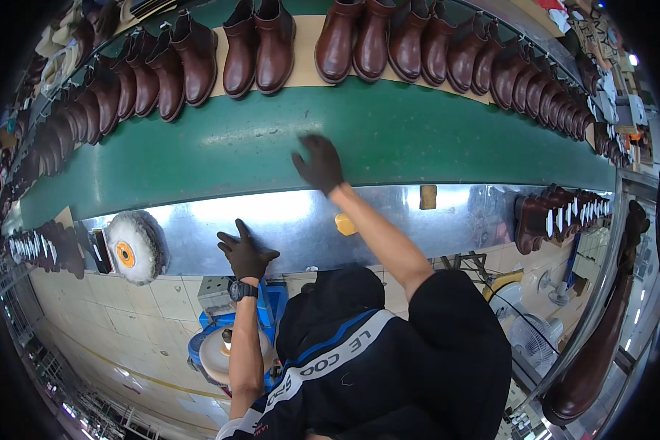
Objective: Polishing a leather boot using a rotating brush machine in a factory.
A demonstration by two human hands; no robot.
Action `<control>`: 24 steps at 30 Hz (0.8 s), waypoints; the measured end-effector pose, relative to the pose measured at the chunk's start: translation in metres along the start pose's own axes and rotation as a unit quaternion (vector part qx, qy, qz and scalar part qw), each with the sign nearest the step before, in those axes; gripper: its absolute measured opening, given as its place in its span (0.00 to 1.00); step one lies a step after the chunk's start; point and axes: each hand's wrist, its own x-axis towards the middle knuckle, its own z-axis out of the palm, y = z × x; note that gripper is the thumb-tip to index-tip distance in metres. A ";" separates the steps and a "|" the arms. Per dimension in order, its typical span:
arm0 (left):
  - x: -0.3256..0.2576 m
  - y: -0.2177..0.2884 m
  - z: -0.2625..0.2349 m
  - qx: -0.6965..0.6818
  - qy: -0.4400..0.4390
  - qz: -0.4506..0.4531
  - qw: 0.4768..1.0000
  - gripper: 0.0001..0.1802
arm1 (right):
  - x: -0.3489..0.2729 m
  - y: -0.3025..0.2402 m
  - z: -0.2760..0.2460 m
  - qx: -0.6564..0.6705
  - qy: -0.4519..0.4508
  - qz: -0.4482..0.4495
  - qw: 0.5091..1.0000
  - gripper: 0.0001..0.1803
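Note:
My right hand [319, 163], in a dark glove, reaches out over the green conveyor belt [433, 139] with fingers spread and holds nothing. It hovers or rests on bare belt, a little short of the row of brown ankle boots [260, 48] standing along the far side. My left hand [246, 253], also gloved and with a black watch at the wrist, lies flat with fingers apart on the shiny metal ledge [286, 220] in front of the belt. A yellow block [345, 224] sits on the ledge beside my right forearm.
A fluffy white buffing wheel [132, 248] with an orange hub sits on the ledge at left. A tan block [427, 196] and more brown boots [557, 216] lie on the ledge at right. A tall brown boot [601, 345], a fan [532, 341] and a blue machine [227, 345] stand below.

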 end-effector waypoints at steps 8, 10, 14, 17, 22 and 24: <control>-0.002 -0.004 0.005 -0.023 0.009 0.004 1.000 0.64 | 0.240 -0.015 0.061 -0.084 0.025 0.349 0.933 0.60; -0.005 -0.009 0.008 -0.012 0.042 0.038 0.998 0.63 | 0.259 -0.011 0.055 -0.046 -0.018 0.364 0.930 0.60; -0.005 -0.002 0.010 -0.044 0.078 0.079 0.993 0.57 | 0.260 0.040 0.029 0.190 0.045 0.324 0.926 0.50; -0.005 -0.030 0.034 -0.161 0.114 0.125 0.972 0.48 | 0.203 -0.009 0.020 0.362 -0.011 0.242 0.900 0.39; -0.013 0.027 -0.039 -0.779 -0.172 0.067 0.599 0.33 | 0.084 -0.072 -0.040 0.458 0.002 0.081 0.885 0.30; -0.026 0.030 -0.060 -0.880 -0.262 0.186 0.349 0.33 | 0.036 -0.118 -0.065 0.417 -0.078 0.088 0.901 0.34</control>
